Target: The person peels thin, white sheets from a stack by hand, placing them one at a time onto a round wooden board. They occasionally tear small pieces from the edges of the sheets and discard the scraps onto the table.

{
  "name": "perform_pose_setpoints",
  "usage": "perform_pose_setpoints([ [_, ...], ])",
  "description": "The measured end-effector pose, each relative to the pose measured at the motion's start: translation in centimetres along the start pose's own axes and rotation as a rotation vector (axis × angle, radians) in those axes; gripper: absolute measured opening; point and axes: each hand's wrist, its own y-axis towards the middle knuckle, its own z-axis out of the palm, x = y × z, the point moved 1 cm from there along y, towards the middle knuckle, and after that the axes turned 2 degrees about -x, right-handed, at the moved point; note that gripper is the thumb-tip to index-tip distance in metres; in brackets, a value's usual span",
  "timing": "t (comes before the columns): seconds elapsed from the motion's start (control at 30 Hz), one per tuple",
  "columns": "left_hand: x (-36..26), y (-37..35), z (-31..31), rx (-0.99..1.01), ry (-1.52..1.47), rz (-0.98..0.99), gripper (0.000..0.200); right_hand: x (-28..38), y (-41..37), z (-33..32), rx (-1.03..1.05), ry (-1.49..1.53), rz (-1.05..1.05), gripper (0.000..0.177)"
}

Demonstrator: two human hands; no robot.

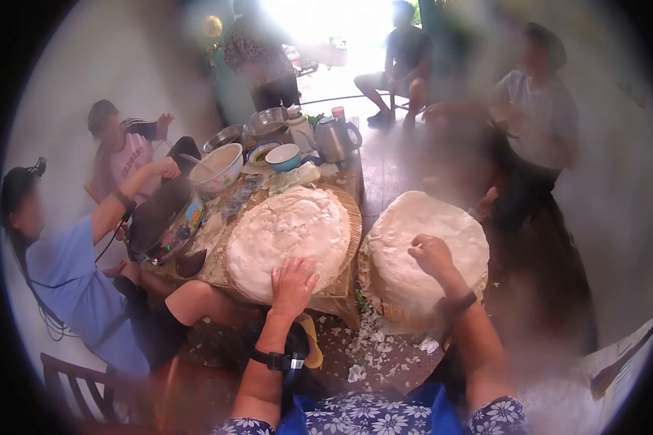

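Note:
A large, thick round of white, dough-like material (290, 232) lies on a woven round tray (350, 217) at the table's front edge. My left hand (294, 281) rests on its near part, fingers stretched out and flat. To the right, a second white dough-like round (428, 217) covers another woven tray (388, 308). Over that round's middle, my right hand (432, 255) is curled into a fist; its palm side is hidden, so I cannot tell what it holds, if anything.
Bowls, including a white mixing bowl (218, 168) and a blue bowl (283, 156), stand on the table beyond a plastic bag (294, 177) and near a metal kettle (334, 139). A person in blue (72, 268) sits at left. White scraps (377, 344) litter the floor.

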Motion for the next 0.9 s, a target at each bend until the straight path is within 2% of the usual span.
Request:
perform_pose_setpoints([
  [0.13,0.0,0.1,0.4,0.022,-0.004,-0.010,0.039,-7.3,-0.6,-3.7,-0.150,-0.025,0.236,0.021],
  [0.23,0.1,0.2,0.5,0.022,-0.007,-0.008,0.038,-9.5,-1.3,-5.7,-0.188,-0.119,0.367,0.020],
  [0.37,-2.6,0.6,0.1,-0.121,-0.032,0.013,0.035,-10.2,-0.8,-6.9,-0.219,-0.088,0.411,0.021],
  [0.47,-7.2,0.4,-0.1,-0.150,-0.311,0.158,0.030,-10.3,-0.8,-7.2,-0.200,-0.060,0.401,0.022],
  [0.6,-12.0,-0.1,1.7,0.000,-0.593,0.367,0.022,-10.1,-1.2,-7.8,-0.195,-0.037,0.391,0.022],
  [0.67,-13.0,-0.5,2.9,0.179,-0.697,0.377,0.021,-10.3,-1.5,-7.8,-0.194,-0.036,0.389,0.021],
  [0.77,-13.4,-1.4,5.1,0.377,-0.734,0.483,0.022,-10.7,-1.8,-7.7,-0.183,-0.060,0.389,0.020],
  [0.9,-13.3,-1.8,7.0,0.536,-0.781,0.503,0.022,-10.6,-2.0,-7.9,-0.154,-0.102,0.406,0.022],
])
